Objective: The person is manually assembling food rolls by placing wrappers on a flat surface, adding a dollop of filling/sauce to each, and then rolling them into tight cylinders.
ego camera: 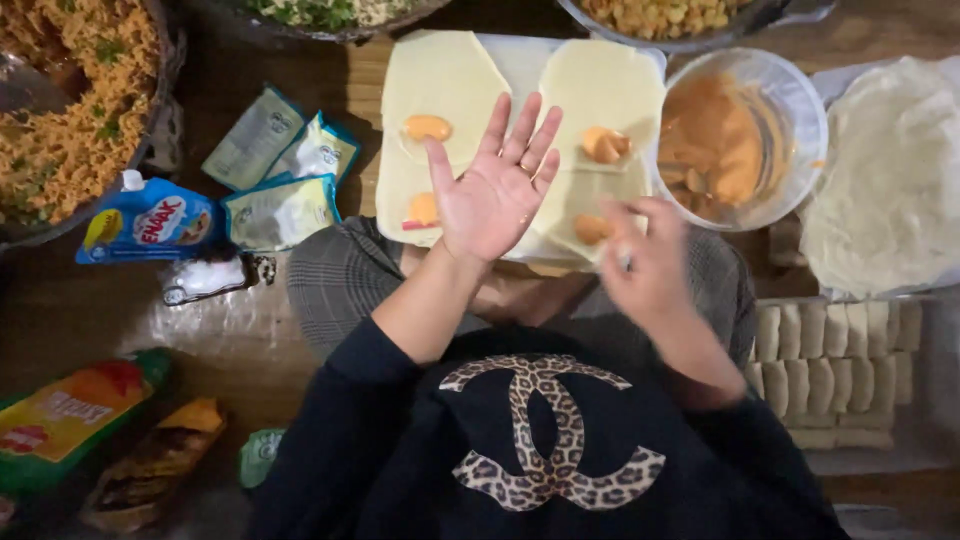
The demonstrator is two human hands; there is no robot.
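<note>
Dark wooden floor, crowded with food and wrappers. At nine to ten o'clock, wide bowl of orange shredded mix [60, 110] flecked with green. Below it, blue pouch [150, 220] with white cap, yellow and red label; just beside, at its two o'clock, three flat pale-green sachets [280, 170] edged in teal, overlapping. At seven o'clock, long green-and-yellow packet [60, 420] and crumpled orange-brown packet [150, 460]. At twelve o'clock, pale thin dough sheets [440, 75] on a board, each bearing orange filling dollops [428, 127]. Probably light, limp and easily torn; best lifted by a bare edge or corner, well clear of the wet filling. Left hand [495, 190] released, palm up, fingers spread, hovering over the sheets. Right hand [645, 260] blurred at the sheets' four o'clock; cannot tell whether clenched or grasping anything. At two o'clock, clear bowl [800, 90] of orange paste; at three, stack of round white sheets [890, 170]; below, rows of folded rolls [830, 360].
</note>
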